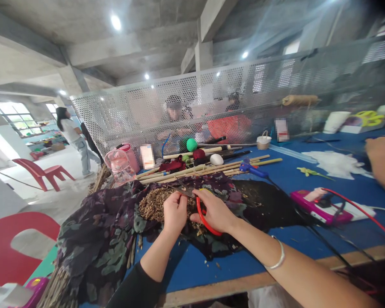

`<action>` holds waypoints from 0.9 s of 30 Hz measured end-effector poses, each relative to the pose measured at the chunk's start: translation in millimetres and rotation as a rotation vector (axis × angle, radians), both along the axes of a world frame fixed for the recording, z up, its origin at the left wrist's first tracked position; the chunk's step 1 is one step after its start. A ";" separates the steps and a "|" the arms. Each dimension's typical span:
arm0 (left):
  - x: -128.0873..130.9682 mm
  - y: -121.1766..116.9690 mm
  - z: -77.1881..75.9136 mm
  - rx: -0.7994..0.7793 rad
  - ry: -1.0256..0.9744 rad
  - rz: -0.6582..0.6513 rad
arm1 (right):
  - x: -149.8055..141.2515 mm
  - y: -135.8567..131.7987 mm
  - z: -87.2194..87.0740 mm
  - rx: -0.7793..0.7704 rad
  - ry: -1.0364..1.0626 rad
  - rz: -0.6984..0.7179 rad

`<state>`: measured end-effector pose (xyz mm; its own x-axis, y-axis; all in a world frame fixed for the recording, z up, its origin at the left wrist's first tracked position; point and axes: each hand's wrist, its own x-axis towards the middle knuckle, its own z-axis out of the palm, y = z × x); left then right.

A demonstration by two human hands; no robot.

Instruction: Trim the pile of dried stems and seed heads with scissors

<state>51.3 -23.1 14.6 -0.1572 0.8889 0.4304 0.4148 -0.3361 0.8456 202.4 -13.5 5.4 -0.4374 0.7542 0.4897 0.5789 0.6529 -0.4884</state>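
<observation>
My right hand (pixel 215 210) is wrapped around a pair of scissors (pixel 202 217) with red handles. Their dark blades point left, just above my left hand (pixel 175 212). The fingers of that hand are pinched together near the blades, and what they hold is too small to make out. Beneath both hands lies a heap of short brown cut pieces (pixel 152 204), like chopped stems. The heap rests on a dark floral cloth (pixel 98 226) spread over the blue table (pixel 186 265).
Behind the heap lie long sticks (pixel 208 170), a green ball (pixel 191 144) and a blue glue gun (pixel 253 168). A pink power strip (pixel 322 207) with cables sits right. Another person's hand (pixel 383 160) is at far right. A perforated metal screen (pixel 131 115) stands behind.
</observation>
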 end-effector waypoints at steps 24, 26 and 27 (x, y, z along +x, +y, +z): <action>-4.0 1.5 0.8 0.002 0.035 0.003 | 4.6 5.5 -6.3 -0.015 -0.015 -0.044; -4.9 1.8 0.7 0.012 0.066 0.008 | 5.5 4.5 -4.3 -0.009 -0.041 -0.053; -5.3 1.8 0.8 0.020 0.085 0.011 | 5.9 4.3 -3.6 -0.009 -0.044 -0.055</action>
<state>46.0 -21.3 15.4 -0.1290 0.8785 0.4601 0.4887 -0.3474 0.8004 208.3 -9.2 1.7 -0.4159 0.7824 0.4635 0.6353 0.6147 -0.4675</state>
